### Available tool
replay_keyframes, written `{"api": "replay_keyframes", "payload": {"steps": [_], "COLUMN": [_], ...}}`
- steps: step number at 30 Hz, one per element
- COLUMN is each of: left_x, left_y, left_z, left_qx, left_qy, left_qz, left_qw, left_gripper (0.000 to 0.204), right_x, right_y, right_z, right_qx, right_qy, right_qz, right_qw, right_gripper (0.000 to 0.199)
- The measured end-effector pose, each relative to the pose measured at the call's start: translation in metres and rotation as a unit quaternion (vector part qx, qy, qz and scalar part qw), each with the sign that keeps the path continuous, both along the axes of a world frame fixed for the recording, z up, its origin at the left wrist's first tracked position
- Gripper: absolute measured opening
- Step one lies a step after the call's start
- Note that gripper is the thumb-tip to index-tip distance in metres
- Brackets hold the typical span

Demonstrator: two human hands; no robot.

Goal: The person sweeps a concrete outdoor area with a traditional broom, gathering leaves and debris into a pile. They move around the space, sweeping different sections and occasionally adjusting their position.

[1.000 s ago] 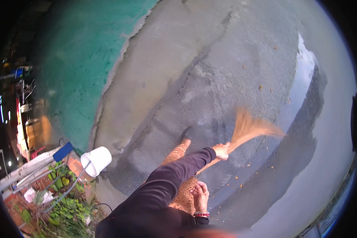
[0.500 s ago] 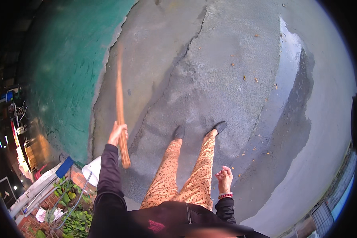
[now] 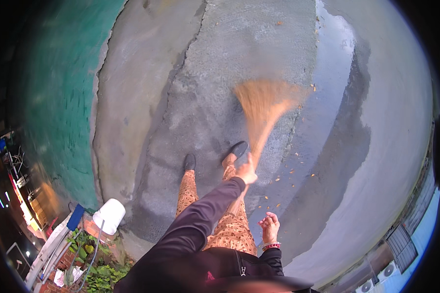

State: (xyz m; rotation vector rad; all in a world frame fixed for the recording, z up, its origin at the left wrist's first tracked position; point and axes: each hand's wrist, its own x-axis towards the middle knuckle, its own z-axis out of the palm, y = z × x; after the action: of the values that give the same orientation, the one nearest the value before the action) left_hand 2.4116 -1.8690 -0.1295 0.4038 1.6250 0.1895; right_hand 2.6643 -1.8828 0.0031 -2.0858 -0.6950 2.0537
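Observation:
My left hand (image 3: pixel 247 171) is closed around the handle of a straw broom (image 3: pixel 263 110). The left arm reaches across my body to the right. The broom's tan bristles fan out over the wet grey ground (image 3: pixel 220 102) ahead of my feet, blurred by motion. Its handle's lower end slants down in front of my patterned trousers. My right hand (image 3: pixel 269 227), with red and white bracelets at the wrist, hangs by my right side. Its fingers are loosely curled, and nothing shows in them. Small brown leaves (image 3: pixel 279 23) lie scattered near the broom and to the right.
A puddle (image 3: pixel 333 44) runs along the right. Green-painted ground (image 3: pixel 58 112) lies on the left beyond a cracked edge. At the lower left stand a white bucket (image 3: pixel 109 215) and a brick planter with plants (image 3: pixel 100 266). My dark shoes (image 3: pixel 239 148) are on the concrete.
My left hand has swung the broom from the left side across to the right, so its bristles now show. The view has shifted a little to the right. My right hand stays low, fingers still curled.

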Motion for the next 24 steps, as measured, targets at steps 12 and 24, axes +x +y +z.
{"api": "replay_keyframes", "payload": {"steps": [12, 24], "left_x": [-0.092, -0.391], "left_y": [0.011, -0.007], "left_z": [0.175, 0.060], "left_qx": [0.099, 0.031], "left_qy": [-0.245, -0.001], "left_qz": [0.133, 0.690], "left_qw": [0.955, 0.724], "left_gripper": [0.099, 0.013], "right_x": [0.053, 0.045], "right_y": [0.035, -0.025], "right_z": [-0.031, -0.065], "right_qx": [-0.017, -0.119], "right_qy": [0.015, -0.044], "right_qz": [-0.142, -0.209], "right_qw": [0.990, 0.970], "right_gripper": [0.016, 0.014]}}
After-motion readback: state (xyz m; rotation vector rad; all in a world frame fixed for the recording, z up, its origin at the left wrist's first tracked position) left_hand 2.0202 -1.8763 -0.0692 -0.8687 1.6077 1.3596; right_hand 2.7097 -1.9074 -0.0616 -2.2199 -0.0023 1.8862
